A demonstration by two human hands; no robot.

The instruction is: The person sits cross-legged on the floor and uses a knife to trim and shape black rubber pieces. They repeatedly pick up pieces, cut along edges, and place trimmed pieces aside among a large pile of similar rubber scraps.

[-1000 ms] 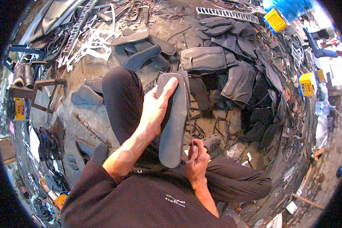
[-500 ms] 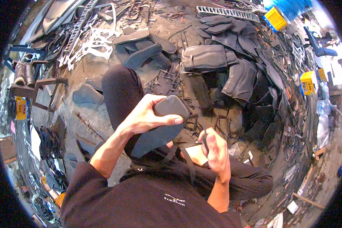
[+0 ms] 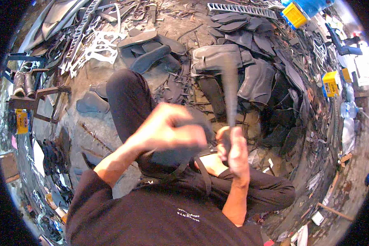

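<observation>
My left hand (image 3: 172, 129), smeared by motion, is closed round a dark foam shoe sole (image 3: 168, 153). The sole lies over my lap near my raised left knee, and the hand covers much of it. Right of it, my right hand (image 3: 233, 151) grips what looks like a long narrow knife (image 3: 231, 94). Its greyish blade stands nearly upright above the fist and is blurred; the handle is mostly hidden by my fingers. The blade is apart from the sole.
Ahead lie a pile of dark soles (image 3: 145, 51) and stacks of moulded black sheets (image 3: 217, 57). White cut-out scraps (image 3: 104, 45) sit at the far left. A metal stand (image 3: 41, 92) is at the left, a yellow box (image 3: 331, 84) at the right. Offcuts litter the floor.
My right hand has turned so that the knife points upward, away from me. My left hand has shifted slightly and now blurs over the sole. The view has moved a little.
</observation>
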